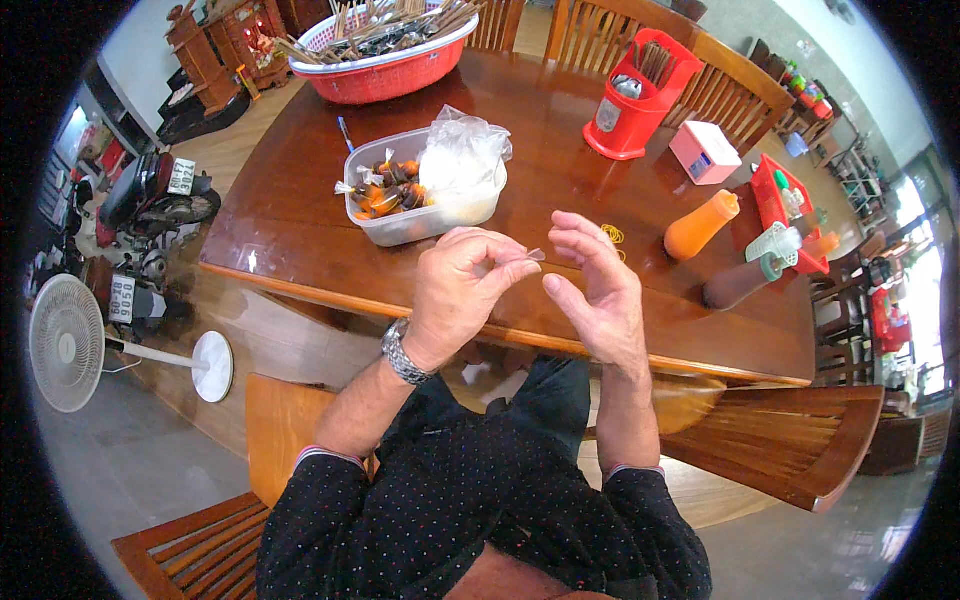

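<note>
My left hand (pixel 462 292), a metal watch on its wrist, is closed in a pinch above the table's near edge. A small bit of clear plastic (pixel 536 255) sticks out between its thumb and forefinger; the rest is hidden. Facing it, my right hand (pixel 602 290) has its fingers apart and nothing in them. Beyond my left hand stands a clear plastic tub (pixel 405 228). Inside are several small tied bags of orange and dark sauce (pixel 385 190), beside a bulging clear plastic bag (pixel 465 155) with white contents. Yellow rubber bands (pixel 613 236) lie just past my right hand.
On the wooden table (pixel 300 215) stand a red-and-white basket of chopsticks (pixel 385 75), a red utensil holder (pixel 640 100), a pink box (pixel 705 153), an orange squeeze bottle (pixel 700 228), a dark sauce bottle (pixel 742 282) and a red tray (pixel 775 195). Chairs and a fan (pixel 68 343) surround it.
</note>
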